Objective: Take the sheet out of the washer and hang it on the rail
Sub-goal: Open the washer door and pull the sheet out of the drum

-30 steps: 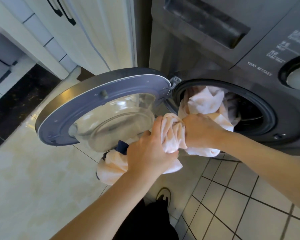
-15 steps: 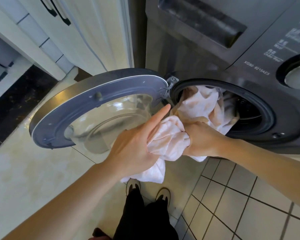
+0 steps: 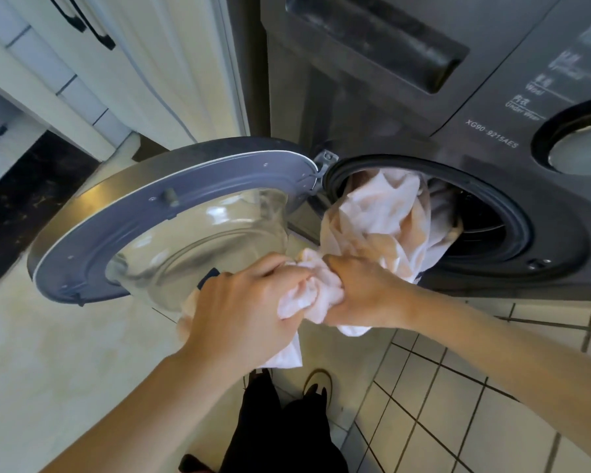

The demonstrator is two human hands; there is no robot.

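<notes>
the sheet [image 3: 379,213] lies partly inside and partly outside the washer [image 3: 423,107]. its bulk hangs over the lower lip of the drum opening [image 3: 481,220]. a bunched length runs from there down into both hands. the long axis of this length runs from the drum, at upper right, to the hands, at lower left.

left hand [image 3: 249,302]: fingers [image 3: 287,271] curled over a bunch of the cloth. a loose tail hangs below the palm, in front of the open door [image 3: 144,216].

right hand [image 3: 365,295]: fingers curled round the same bunch, just beside the left hand. this hand is nearer the drum opening.

judgement: extraction is partly done. the remaining cloth lies up and to the right of both hands, so the next pull should run away from the opening. the right hand is better placed to reach in for a fresh hold. the rail is not in view.
</notes>
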